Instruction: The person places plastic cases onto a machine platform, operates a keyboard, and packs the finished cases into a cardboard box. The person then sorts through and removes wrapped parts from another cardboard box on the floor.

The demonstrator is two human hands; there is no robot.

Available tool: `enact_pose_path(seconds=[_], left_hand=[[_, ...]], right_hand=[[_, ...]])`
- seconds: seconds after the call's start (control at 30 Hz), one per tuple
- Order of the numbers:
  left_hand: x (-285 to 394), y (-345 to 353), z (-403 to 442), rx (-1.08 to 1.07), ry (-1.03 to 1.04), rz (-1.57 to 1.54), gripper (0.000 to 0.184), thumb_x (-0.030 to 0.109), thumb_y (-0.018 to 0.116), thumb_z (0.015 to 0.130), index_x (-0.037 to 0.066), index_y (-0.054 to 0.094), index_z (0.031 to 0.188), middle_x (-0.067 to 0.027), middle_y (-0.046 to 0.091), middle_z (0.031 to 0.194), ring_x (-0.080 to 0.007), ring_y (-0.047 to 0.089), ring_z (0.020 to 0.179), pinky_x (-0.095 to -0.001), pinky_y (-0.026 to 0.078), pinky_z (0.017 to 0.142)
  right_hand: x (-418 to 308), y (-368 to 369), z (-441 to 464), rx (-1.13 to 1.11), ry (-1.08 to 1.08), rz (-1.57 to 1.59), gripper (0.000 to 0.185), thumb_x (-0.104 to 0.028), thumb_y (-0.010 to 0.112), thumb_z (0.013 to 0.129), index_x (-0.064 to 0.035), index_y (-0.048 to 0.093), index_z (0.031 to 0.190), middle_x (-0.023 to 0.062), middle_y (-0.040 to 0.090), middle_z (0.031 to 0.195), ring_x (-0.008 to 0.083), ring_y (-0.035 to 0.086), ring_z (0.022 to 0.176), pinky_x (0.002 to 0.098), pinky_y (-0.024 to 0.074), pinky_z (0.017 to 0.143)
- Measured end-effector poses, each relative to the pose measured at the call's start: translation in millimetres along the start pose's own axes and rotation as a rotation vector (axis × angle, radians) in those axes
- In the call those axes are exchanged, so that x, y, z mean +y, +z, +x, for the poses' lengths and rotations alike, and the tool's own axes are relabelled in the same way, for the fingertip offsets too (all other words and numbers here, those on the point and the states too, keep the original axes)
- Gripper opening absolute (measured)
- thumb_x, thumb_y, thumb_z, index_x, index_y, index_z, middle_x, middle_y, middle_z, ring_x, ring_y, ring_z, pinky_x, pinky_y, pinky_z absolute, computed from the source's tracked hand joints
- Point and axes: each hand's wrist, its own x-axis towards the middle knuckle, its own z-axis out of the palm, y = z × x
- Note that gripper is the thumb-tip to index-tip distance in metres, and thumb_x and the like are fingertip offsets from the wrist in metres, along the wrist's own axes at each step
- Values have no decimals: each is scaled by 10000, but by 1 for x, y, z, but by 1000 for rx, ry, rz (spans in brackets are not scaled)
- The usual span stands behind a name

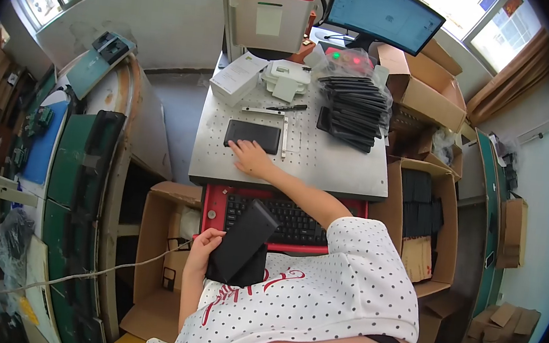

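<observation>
Black plates (247,236) in the left hand (203,250) could slip, because the fingers pinch them only by their left side and the two do not line up. The long top one leans over the keyboard (292,221), so if it dips it might press keys. Farther off, the flat plate (251,135) on the metal table (348,172) could skid or turn crooked if the right hand (250,158) pushes hard on one corner, and it might bump the white bar (285,137). Farther still, the pile (354,109) is messy, so a knock from the right arm (312,199) could make it slide. Now for where things lie. The left thumb and fingers are closed on the near plates, which stick out to the right of them, tilted, with the top one reaching far past the fingertips. How much the lap holds up the lower one, I cannot tell. The right fingers are loosely spread and bent, with nothing gripped. Their tips touch or nearly touch the near left corner of the flat plate, and most of it lies far and right of them. Its right edge is just beside the bar, and the pen (288,107) lies beyond it.
</observation>
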Motion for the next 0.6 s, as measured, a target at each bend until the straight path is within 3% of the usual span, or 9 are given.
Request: enact_pose_path(seconds=[0.13, 0.23, 0.43, 0.6], left_hand=[[-5, -11, -1, -13, 14, 23, 177, 92, 570, 807, -4, 541, 953, -50, 603, 822, -91, 565, 745, -194, 435, 688], [-3, -9, -5, 1, 14, 25, 175, 91, 568, 808, -1, 538, 954, -54, 606, 826, -95, 569, 746, -197, 438, 689], [2, -8, -13, 27, 22, -2, 174, 88, 565, 809, -2, 537, 956, -60, 610, 835, -100, 572, 746, -202, 439, 689], [2, -12, -12, -1, 25, 32, 170, 93, 564, 811, -4, 543, 949, -55, 610, 840, -92, 566, 755, -200, 430, 699]], right_hand=[[36, 12, -1, 183, -111, -109, 518, -308, 552, 739, 2, 454, 1143, 166, 456, 1082, 302, 432, 1030, 476, 354, 893], [47, 10, 10, 66, -93, -111, 441, -319, 541, 748, -16, 519, 1067, 153, 462, 1053, 292, 438, 1016, 479, 346, 901], [57, 12, 11, 129, -137, -24, 352, -303, 530, 764, -51, 561, 1008, 141, 469, 1057, 276, 443, 1013, 465, 368, 857], [40, -17, 19, 312, -153, 69, 276, -247, 561, 747, -43, 574, 933, 152, 498, 1054, 292, 473, 979, 420, 385, 813]])
